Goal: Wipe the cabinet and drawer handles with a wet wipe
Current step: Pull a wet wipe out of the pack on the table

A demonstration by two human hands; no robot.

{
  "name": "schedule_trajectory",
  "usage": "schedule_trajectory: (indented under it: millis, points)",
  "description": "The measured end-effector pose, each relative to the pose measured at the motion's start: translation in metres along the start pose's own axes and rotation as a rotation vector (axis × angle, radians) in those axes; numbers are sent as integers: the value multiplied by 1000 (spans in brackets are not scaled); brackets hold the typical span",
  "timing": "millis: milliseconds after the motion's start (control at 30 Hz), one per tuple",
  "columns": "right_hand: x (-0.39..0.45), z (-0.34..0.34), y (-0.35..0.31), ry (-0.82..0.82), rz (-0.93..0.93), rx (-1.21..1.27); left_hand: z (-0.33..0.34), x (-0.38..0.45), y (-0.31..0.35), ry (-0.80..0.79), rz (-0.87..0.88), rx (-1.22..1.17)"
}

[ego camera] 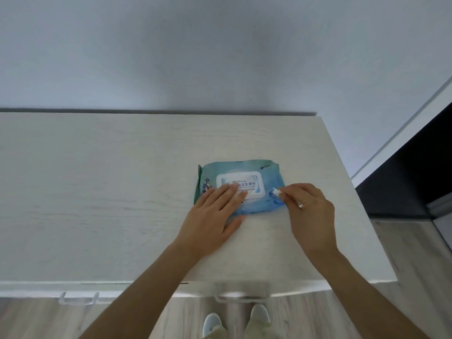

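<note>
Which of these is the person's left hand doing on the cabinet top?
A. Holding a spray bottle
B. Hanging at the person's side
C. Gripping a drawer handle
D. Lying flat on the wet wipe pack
D: the left hand lies with straight fingers across the white lid of the wet wipe pack, while the right hand pinches a small white tab at the pack's right edge.

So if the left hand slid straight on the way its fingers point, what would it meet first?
The left hand already rests on the wipes pack, fingers on its white lid. Going on up and right, it would cross the lid, then probably bare cabinet top towards the wall.
</note>
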State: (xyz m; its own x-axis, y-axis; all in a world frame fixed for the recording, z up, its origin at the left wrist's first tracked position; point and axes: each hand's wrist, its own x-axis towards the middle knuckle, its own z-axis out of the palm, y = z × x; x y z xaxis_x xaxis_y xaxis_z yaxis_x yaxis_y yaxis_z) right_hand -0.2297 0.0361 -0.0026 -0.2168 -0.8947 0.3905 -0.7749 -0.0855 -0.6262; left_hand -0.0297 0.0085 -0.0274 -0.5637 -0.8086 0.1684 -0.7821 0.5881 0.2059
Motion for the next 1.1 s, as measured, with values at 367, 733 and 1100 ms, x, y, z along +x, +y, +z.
schedule_trajectory:
  millis: [367, 733, 1100]
  points:
    - [-37, -1, -20, -9, -10, -44, 6, -9, 6, -149, -81, 210]
    - [-109, -40, 0, -47, -6, 99, 25, -109, 67, 88, -94, 248]
    - [-164, -47, 19, -99, 70, 75, 55, -159, 73, 136, -142, 443]
